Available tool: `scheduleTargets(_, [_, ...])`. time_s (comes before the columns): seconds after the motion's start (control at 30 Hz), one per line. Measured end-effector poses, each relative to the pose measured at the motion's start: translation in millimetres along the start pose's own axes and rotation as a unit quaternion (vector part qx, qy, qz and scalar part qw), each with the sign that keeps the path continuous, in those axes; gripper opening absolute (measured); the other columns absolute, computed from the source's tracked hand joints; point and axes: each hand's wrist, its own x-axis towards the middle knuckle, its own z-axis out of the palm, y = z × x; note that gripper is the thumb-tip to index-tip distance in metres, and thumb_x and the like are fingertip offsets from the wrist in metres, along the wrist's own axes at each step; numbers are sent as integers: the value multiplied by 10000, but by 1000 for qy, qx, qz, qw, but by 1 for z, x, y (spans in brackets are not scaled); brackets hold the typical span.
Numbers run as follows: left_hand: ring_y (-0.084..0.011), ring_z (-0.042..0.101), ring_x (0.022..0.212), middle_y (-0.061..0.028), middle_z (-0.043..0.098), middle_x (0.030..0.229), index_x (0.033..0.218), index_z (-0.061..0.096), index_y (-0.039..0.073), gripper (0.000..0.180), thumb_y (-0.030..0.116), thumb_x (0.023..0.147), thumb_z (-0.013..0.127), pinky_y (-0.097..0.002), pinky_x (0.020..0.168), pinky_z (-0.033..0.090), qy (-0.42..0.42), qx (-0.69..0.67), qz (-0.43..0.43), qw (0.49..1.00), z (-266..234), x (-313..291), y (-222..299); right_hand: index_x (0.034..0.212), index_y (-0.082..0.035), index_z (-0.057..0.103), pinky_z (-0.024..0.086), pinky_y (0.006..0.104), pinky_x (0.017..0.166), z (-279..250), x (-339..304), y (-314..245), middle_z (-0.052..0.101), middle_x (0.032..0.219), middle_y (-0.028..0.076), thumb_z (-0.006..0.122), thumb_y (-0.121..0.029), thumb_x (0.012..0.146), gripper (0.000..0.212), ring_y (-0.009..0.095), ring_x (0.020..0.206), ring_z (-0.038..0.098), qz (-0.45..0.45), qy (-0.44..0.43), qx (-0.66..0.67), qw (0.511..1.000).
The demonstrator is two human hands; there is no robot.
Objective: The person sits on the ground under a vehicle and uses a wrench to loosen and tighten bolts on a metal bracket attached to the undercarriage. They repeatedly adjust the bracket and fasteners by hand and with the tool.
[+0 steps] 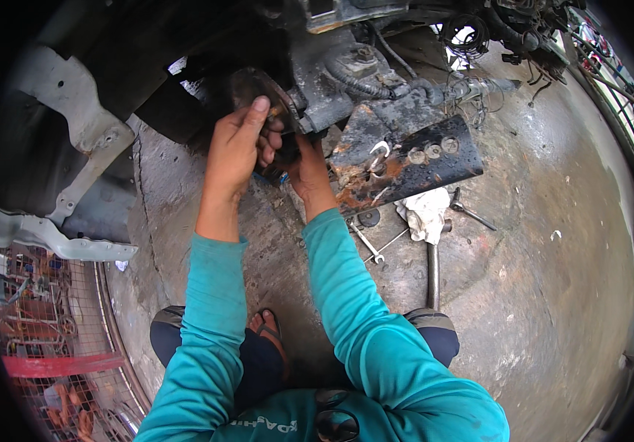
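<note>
1. The left hand (237, 144) has curled fingers and raised thumb beside the metal block (326, 112), which is above the floor, ahead of the person; I cannot tell what it holds. If the hold is loose, something could slip.
2. The right hand (309, 171) reaches below the block, fingertips hidden, its grip unclear. Unseen edges might scrape it.
3. A falling piece could hurt the sandalled foot (265, 323).

Repair workshop, stained concrete floor (545, 295), wrench (365, 242) and rag (426, 215) on it, greasy vehicle parts (320, 81) above, wire mesh (81, 302) along the floor's left edge
</note>
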Motion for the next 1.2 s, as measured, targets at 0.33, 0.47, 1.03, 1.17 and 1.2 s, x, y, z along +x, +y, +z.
scheduleTargets(0.33, [-83, 584, 641, -54, 652, 810, 1076, 647, -21, 469, 439, 985, 661, -221, 566, 456, -65, 40, -22, 997, -5, 7, 3, 1440, -139, 459, 543, 546, 975, -20, 8, 0, 598, 1346, 93, 580, -349, 1019, 487, 256, 1238, 606, 16, -20, 16, 1000])
scheduleTargets(0.47, [-81, 577, 587, -48, 631, 729, 1016, 671, -19, 525, 502, 1005, 607, -214, 513, 436, 52, 169, 327, 928, 0, 9, -17, 1403, -132, 482, 566, 507, 911, 9, 0, 3, 631, 1256, 71, 585, -387, 1017, 474, 233, 1144, 644, 3, 7, 2, 1000])
scheduleTargets(1.03, [-76, 614, 737, -31, 668, 837, 1036, 673, -17, 306, 249, 919, 769, -222, 644, 489, -42, 69, 57, 995, -5, 3, 6, 1432, -144, 480, 552, 507, 935, -5, 4, 1, 611, 1324, 72, 604, -423, 1005, 525, 233, 1196, 623, -3, -5, -1, 1000])
scheduleTargets(1.17, [-71, 592, 720, -29, 668, 849, 1072, 667, -12, 341, 262, 908, 787, -212, 627, 468, -28, 98, 78, 992, -5, 4, -5, 1442, -145, 475, 552, 506, 935, 4, 0, -1, 603, 1348, 77, 602, -433, 1005, 538, 239, 1220, 615, -2, 1, -13, 1000])
scheduleTargets(1.2, [-69, 581, 697, -24, 663, 824, 1062, 675, -10, 342, 284, 919, 774, -212, 609, 457, -13, 107, 139, 984, -4, 6, -10, 1431, -144, 481, 553, 505, 930, 9, -1, -4, 608, 1330, 74, 600, -434, 1007, 527, 237, 1204, 620, -3, 0, -13, 1000])
